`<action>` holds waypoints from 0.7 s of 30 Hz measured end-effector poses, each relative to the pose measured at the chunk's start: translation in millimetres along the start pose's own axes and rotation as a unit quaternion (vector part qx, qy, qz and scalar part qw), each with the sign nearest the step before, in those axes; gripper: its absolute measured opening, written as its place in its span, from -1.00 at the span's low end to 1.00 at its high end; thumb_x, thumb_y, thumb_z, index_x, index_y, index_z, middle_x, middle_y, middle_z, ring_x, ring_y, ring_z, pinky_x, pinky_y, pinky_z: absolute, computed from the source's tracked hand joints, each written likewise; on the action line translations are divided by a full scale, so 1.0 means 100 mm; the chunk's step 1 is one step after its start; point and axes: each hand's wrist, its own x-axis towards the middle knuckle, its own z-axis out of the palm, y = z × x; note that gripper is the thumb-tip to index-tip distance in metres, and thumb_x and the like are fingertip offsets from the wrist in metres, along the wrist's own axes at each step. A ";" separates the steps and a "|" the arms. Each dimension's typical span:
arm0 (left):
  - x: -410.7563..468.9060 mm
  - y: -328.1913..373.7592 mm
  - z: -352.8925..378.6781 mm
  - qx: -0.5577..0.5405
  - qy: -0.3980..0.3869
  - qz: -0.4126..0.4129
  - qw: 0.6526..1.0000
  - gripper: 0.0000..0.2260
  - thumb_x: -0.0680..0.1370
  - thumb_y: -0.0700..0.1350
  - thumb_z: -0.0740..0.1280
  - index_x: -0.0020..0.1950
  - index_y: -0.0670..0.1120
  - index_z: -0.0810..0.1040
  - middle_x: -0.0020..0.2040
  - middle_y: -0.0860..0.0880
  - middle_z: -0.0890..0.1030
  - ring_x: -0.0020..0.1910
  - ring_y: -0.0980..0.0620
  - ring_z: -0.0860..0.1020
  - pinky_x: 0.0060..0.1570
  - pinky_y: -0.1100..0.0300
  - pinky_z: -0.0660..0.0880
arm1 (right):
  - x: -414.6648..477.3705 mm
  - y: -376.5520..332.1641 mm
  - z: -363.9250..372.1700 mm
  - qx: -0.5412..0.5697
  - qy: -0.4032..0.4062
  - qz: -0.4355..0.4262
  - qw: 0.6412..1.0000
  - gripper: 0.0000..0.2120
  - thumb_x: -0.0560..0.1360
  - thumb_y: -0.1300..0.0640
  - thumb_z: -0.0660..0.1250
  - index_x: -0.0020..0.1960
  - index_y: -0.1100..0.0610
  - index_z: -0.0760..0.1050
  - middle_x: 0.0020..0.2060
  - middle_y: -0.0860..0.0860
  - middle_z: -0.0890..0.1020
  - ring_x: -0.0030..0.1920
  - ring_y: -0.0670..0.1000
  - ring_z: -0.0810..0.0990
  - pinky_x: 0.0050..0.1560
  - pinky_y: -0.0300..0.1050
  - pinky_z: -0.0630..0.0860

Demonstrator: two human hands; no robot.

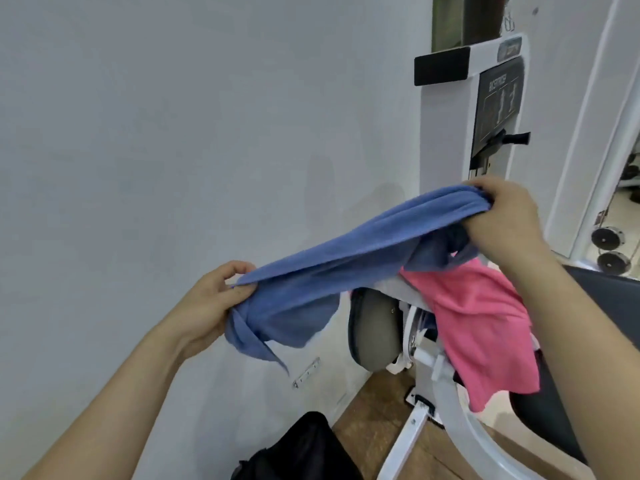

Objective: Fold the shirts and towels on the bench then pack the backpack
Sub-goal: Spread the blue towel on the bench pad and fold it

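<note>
My left hand (214,301) pinches 1 bunched end of the soft blue terry towel (346,258), thumb and curled fingers closed on the fabric, with a loose corner hanging below my palm. Lower down, on the floor, sits the black fabric backpack (304,448). The towel stretches through the air up to my right hand (504,220), whose fingers are curled tight round the other gathered end. It is light and limp and sags between my 2 grips, so I judge the corners the best hold for a clean fold. Under my right hand a crumpled pink cloth garment (481,327) drapes over the white metal frame (405,441), beside the dark padded surface (602,289).
</note>
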 end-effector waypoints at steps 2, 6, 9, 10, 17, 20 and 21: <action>-0.28 -0.09 -0.07 -0.057 0.003 -0.019 0.998 -0.78 0.53 0.06 0.35 -0.02 -0.03 0.69 -0.01 -0.10 0.69 -0.08 -0.01 0.66 -0.21 0.20 0.59 | -0.21 -0.08 -0.08 -0.045 -0.195 0.057 0.978 -0.81 0.43 0.36 0.32 -0.11 0.11 0.61 -0.25 0.07 0.66 -0.25 -0.13 0.57 -0.23 -0.31 0.49; -0.79 -0.18 -0.16 -0.080 0.010 -0.059 0.995 -0.54 0.26 0.42 0.43 -0.26 0.04 0.72 -0.21 -0.01 0.70 -0.16 0.04 0.67 -0.16 0.19 0.56 | -0.90 -0.19 -0.15 -0.089 -0.423 0.138 0.891 -0.64 0.40 0.25 0.50 0.11 -0.05 0.56 0.00 0.04 0.67 0.06 0.07 0.63 0.15 0.01 0.56; -1.13 -0.22 -0.15 -0.053 -0.054 -0.055 0.996 -0.48 0.20 0.48 0.41 -0.40 0.01 0.66 -0.33 0.01 0.65 -0.27 0.07 0.64 -0.23 0.22 0.55 | -1.54 -0.29 -0.18 -0.005 -0.497 0.223 0.839 -0.49 0.33 0.26 0.55 0.19 -0.05 0.47 0.04 0.24 0.62 0.03 0.16 0.64 0.16 0.03 0.54; -1.22 -0.23 -0.11 -0.043 -0.094 -0.035 0.994 -0.51 0.30 0.42 0.40 -0.37 -0.02 0.66 -0.33 -0.01 0.64 -0.28 0.07 0.63 -0.26 0.25 0.55 | -1.78 -0.29 -0.21 0.027 -0.508 0.238 0.827 -0.49 0.32 0.25 0.55 0.19 -0.01 0.48 0.04 0.30 0.58 -0.01 0.14 0.63 0.13 0.01 0.54; -1.72 -0.55 0.53 0.066 -0.244 0.039 0.967 -0.55 0.33 0.06 0.52 0.10 -0.12 0.53 0.00 -0.05 0.66 0.03 0.01 0.64 -0.03 0.14 0.58 | -3.35 -0.38 -0.38 0.399 -0.301 0.337 0.798 -0.62 0.45 0.21 0.35 0.24 0.31 0.54 0.14 0.27 0.61 0.10 0.16 0.61 0.07 -0.03 0.57; -1.91 -0.71 1.10 0.242 -0.293 0.093 0.920 -0.48 0.27 0.20 0.53 0.03 -0.01 0.38 -0.07 0.11 0.50 -0.04 0.27 0.51 0.01 0.32 0.50 | -3.64 -0.56 -0.43 0.431 -0.159 0.344 0.819 -0.72 0.52 0.25 0.29 0.17 0.36 0.56 0.05 0.30 0.64 -0.01 0.15 0.66 -0.04 -0.06 0.61; -1.97 -0.73 1.29 0.262 -0.308 0.106 0.909 -0.48 0.27 0.20 0.52 0.02 0.01 0.37 -0.06 0.08 0.51 -0.04 0.29 0.51 0.02 0.33 0.49 | -3.69 -0.62 -0.47 0.421 -0.136 0.345 0.828 -0.72 0.51 0.22 0.28 0.13 0.38 0.57 -0.01 0.29 0.66 -0.08 0.13 0.67 -0.10 -0.08 0.61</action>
